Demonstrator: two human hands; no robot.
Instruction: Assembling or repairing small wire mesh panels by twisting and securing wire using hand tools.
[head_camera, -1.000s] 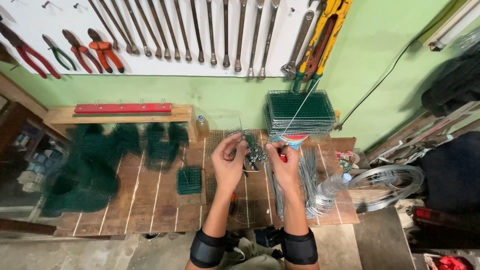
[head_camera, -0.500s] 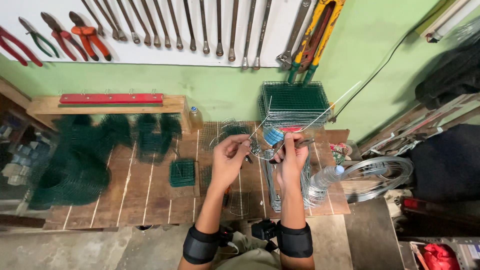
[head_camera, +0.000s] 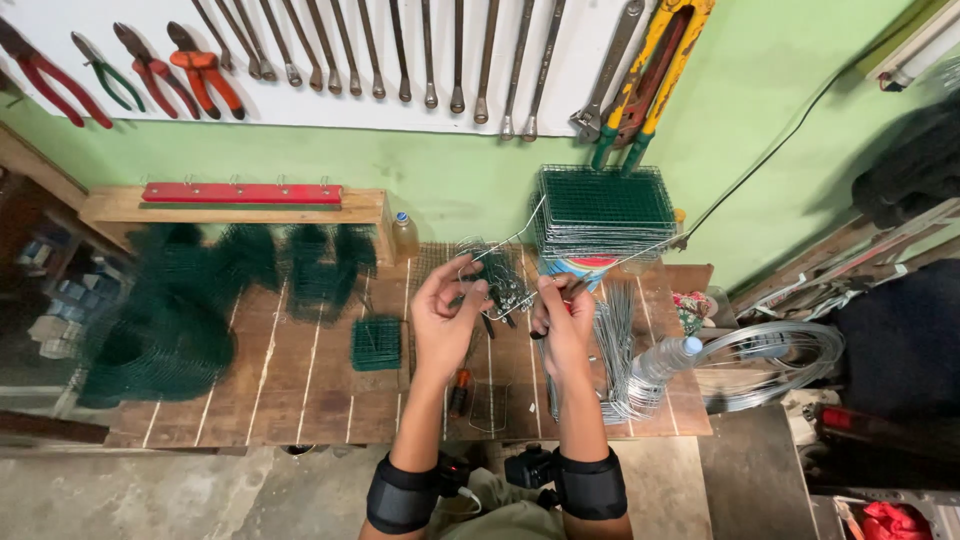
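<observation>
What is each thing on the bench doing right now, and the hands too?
Left hand: pinching a bent wire piece.
Right hand: gripping a red-handled tool against the wire.
Wire piece: held up between both hands.
Plastic bottle: lying tilted, capped.
Green mesh stack: piled flat by the wall.
Wire coil: wound, resting beside the bench.

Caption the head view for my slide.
Left hand and right hand bend a wire piece over a wooden workbench.

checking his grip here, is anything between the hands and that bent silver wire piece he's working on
Nothing visible. The left hand and right hand both pinch the bent silver wire piece directly above the wooden slat table; the stack of green wire mesh panels sits behind it.
</observation>
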